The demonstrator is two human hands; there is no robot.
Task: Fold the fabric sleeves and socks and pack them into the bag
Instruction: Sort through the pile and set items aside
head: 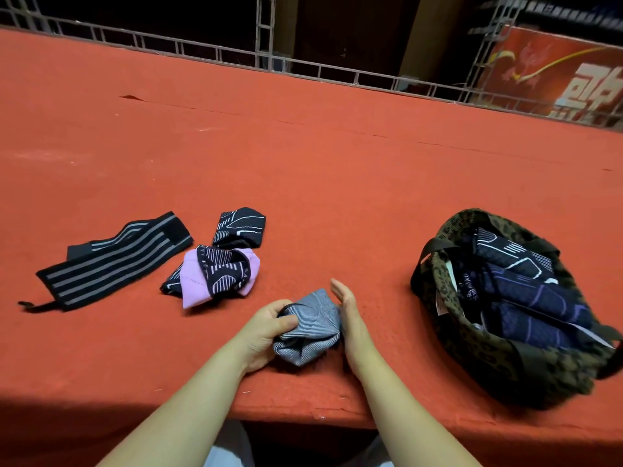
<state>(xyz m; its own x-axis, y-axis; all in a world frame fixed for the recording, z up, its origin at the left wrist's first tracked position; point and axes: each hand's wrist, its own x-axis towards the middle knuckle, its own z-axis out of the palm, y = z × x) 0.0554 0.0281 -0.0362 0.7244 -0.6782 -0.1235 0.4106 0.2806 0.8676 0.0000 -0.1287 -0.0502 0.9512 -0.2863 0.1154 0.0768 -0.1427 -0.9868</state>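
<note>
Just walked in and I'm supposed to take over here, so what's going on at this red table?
A person is folding a grey ribbed sock near the edge of the red cloth-covered table. The left hand grips it, while the right hand rests open against its side. A leopard-print fabric bag on the right already holds dark patterned pieces. A black grey-striped band and two pink and black patterned pieces lie unpacked on the left.

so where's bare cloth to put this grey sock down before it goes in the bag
Bare red cloth lies between the right hand and the bag, and across the far half of the table. It is crowded to the left: the pink and black sock, another black sock and the striped band. The left hand grips the grey sock.
</note>
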